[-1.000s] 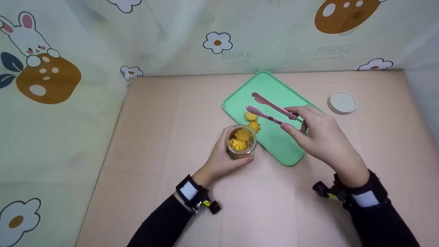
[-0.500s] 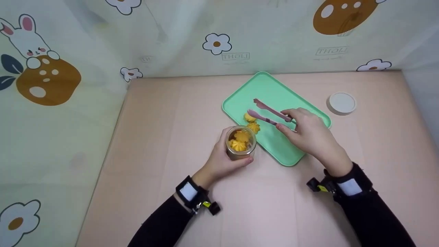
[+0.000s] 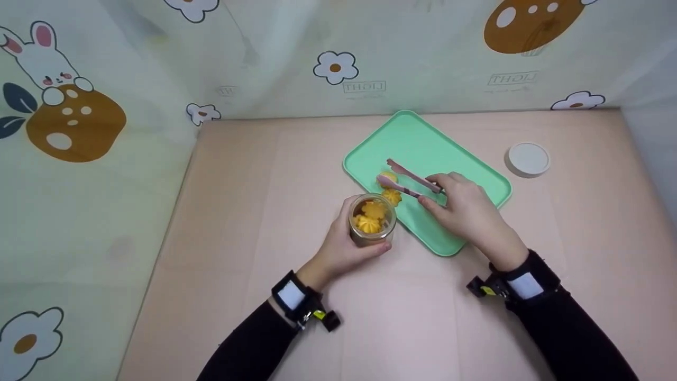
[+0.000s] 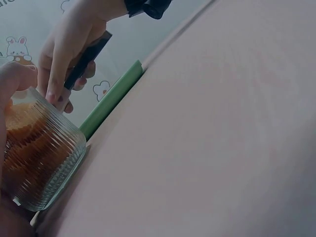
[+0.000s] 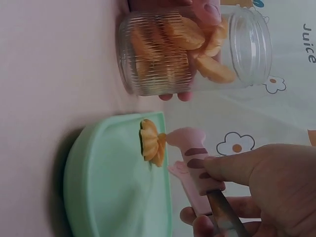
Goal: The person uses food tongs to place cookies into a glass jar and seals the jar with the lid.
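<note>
My left hand grips a ribbed glass jar that holds several yellow flower-shaped cookies. The jar stands by the near left edge of a green tray, its mouth uncovered. Between thumb and fingers, my right hand holds pink tongs with parted arms. Their tips hover over two cookies at the tray's left edge; one arm overlaps the farther cookie in the head view. From the right wrist, the pink tong tips show right beside the cookies.
A round white lid lies on the table right of the tray. Behind the table hangs a printed curtain with flowers and a rabbit. The pinkish table extends left and in front of the jar.
My right hand has moved left and toward the cookies, bringing the tong tips lower over them. The left hand and the jar have stayed in place.
</note>
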Tool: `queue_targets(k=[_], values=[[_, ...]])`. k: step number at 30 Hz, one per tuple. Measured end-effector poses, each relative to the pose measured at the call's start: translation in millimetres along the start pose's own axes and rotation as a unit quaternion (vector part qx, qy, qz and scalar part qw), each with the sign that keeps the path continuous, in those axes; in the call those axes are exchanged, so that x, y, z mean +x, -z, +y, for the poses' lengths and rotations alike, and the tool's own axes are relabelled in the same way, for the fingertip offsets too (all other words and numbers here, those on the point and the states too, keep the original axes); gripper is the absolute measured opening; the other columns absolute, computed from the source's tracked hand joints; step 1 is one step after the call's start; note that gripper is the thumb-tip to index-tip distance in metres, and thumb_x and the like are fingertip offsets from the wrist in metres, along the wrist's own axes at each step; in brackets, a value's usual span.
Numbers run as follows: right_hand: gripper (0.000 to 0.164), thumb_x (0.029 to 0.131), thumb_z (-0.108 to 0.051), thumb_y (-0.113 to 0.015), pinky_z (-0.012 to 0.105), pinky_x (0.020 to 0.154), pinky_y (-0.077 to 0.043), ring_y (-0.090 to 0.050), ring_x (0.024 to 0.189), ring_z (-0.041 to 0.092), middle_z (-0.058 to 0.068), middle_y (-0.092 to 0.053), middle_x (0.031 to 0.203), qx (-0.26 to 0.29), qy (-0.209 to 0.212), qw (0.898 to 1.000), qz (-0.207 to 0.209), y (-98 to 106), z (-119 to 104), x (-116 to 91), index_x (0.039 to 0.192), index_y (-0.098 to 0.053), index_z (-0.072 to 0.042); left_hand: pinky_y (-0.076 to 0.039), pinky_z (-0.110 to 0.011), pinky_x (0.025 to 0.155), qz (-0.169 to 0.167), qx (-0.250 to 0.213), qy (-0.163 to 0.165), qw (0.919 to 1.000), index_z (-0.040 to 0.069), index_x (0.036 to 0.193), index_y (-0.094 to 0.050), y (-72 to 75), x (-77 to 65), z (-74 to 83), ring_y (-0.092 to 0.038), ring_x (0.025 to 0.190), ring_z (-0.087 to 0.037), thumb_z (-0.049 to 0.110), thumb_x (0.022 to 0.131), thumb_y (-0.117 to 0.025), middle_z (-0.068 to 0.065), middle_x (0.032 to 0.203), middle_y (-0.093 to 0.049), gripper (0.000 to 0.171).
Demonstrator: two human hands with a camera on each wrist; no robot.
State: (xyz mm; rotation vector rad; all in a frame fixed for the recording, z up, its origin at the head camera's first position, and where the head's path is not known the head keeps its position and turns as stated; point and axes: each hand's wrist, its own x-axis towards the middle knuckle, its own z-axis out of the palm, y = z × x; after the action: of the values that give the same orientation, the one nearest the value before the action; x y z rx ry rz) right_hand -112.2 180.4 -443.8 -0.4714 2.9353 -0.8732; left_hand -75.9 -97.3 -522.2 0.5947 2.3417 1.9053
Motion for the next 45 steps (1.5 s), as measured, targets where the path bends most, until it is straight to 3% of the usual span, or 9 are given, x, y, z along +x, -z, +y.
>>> queue_targets(k=[8,21,27,34,45], values=[[0.044,0.106,-0.028,-0.074,0.055,0.077,-0.054,-0.067,0.096,0.037,0.023,-0.072,0.112,-0.006,-0.005,1.0,-0.012,-4,0,0,0.136,-0.069,0.003,-0.041,-0.047,0.122,0.0,0.006,-0.01,0.9999,0.017,0.156,-0.043,0.0,0.1,-1.1,-0.055,0.138,-0.016,0.03,0.08,-0.099,0.005,0.15,-0.059,0.095],[0.049,0.105,-0.03,-0.074,0.055,0.08,-0.056,-0.068,0.099,0.039,0.024,-0.071,0.117,-0.009,-0.012,1.0,-0.009,-10,-1,2,0.139,-0.067,0.004,-0.04,-0.048,0.123,-0.001,-0.002,0.0,1.0,0.017,0.157,-0.044,0.5,-0.5,-1.9,-0.055,0.139,-0.017,0.03,0.081,-0.098,0.003,0.15,-0.059,0.094],[0.051,0.105,-0.033,-0.075,0.055,0.082,-0.058,-0.069,0.099,0.038,0.023,-0.07,0.12,-0.009,0.003,1.0,-0.002,-16,0,3,0.141,-0.067,0.003,-0.04,-0.048,0.123,-0.001,0.0,0.005,1.0,0.018,0.157,-0.043,0.2,-1.0,-0.9,-0.055,0.139,-0.017,0.031,0.08,-0.098,0.004,0.15,-0.058,0.095],[0.05,0.105,-0.03,-0.075,0.059,0.088,-0.059,-0.07,0.106,0.041,0.025,-0.069,0.124,-0.018,0.015,1.0,0.0,-21,0,2,0.141,-0.065,0.004,-0.04,-0.046,0.123,-0.002,-0.005,0.004,1.0,0.017,0.157,-0.043,-0.6,0.3,0.3,-0.055,0.139,-0.017,0.029,0.079,-0.099,0.004,0.151,-0.058,0.096],[0.045,0.107,-0.023,-0.074,0.059,0.086,-0.061,-0.072,0.103,0.043,0.025,-0.069,0.119,-0.028,0.011,1.0,0.008,-23,-2,0,0.139,-0.065,0.007,-0.04,-0.047,0.123,-0.002,-0.012,0.005,0.9999,0.018,0.157,-0.043,-0.1,-0.2,0.3,-0.054,0.14,-0.017,0.028,0.08,-0.099,0.004,0.151,-0.058,0.095]])
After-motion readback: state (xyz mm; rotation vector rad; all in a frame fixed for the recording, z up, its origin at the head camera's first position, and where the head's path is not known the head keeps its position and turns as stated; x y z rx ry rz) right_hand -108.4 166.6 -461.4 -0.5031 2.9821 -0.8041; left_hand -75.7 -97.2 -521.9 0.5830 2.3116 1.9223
